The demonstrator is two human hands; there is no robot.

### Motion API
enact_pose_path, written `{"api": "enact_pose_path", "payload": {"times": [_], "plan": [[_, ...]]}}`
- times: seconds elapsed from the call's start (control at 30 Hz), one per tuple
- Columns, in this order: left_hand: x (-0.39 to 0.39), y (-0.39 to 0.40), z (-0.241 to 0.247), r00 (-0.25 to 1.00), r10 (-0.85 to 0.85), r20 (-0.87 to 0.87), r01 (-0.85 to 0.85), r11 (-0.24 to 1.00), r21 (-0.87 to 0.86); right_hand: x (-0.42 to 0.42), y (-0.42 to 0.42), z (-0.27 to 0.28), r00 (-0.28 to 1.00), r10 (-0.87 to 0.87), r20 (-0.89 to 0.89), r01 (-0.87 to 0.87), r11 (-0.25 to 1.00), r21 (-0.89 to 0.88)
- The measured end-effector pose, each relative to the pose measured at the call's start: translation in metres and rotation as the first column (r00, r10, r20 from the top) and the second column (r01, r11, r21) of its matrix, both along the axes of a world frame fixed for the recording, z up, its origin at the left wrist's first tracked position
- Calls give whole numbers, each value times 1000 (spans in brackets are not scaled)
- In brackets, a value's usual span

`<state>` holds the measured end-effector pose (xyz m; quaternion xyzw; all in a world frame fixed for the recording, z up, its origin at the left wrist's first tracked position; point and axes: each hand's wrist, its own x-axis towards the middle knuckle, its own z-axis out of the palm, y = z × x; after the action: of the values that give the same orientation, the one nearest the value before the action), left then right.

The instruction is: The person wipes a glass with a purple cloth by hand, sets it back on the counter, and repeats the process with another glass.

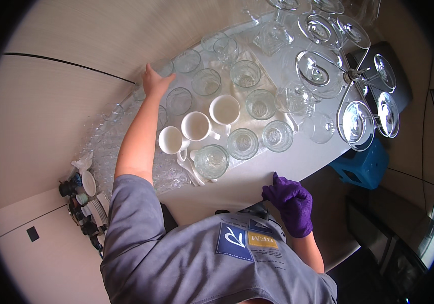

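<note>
My bare left hand point(157, 83) reaches to the far left of the table, thumb and a finger spread beside a clear drinking glass point(164, 67). Whether it grips that glass is not plain. My right hand, wrapped in or wearing a fuzzy purple cloth point(291, 207), is above the table's near edge, by my body; the covering hides the fingers' hold. Between my hands stand white mugs point(224, 110), textured glass tumblers point(243, 143) and more clear glasses point(206, 81). White spoon-like utensils point(190, 173) lie near the closest tumbler.
A metal rack point(353, 75) holds upside-down stemmed glasses point(357, 121) at right, near a glass decanter point(274, 38). Many small glass pieces point(125, 152) crowd the left side. A blue plastic stool point(365, 165) stands beyond the table's right edge. Stacked plates point(97, 212) are at lower left.
</note>
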<state>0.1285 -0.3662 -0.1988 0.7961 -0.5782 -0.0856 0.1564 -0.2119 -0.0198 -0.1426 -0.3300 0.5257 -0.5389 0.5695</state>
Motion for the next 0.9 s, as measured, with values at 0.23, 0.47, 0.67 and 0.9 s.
{"api": "enact_pose_path", "payload": {"times": [0.23, 0.47, 0.67, 0.9], "plan": [[9, -5, -3, 988, -75, 132, 70, 997, 44, 1, -2, -1, 998, 25, -62, -28, 999, -45], [7, 4, 6, 976, -22, 216, -13, 988, 156, -2, 0, -6, 998, 62, 15, -62, 998, -24], [-5, 13, 14, 948, -38, 316, -43, 968, 246, 0, -2, -3, 973, 93, -213, -114, 989, -90], [-2, 5, 22, 903, -209, 375, 53, 921, 386, 1, -1, -3, 987, 110, -118, -122, 987, -102]]}}
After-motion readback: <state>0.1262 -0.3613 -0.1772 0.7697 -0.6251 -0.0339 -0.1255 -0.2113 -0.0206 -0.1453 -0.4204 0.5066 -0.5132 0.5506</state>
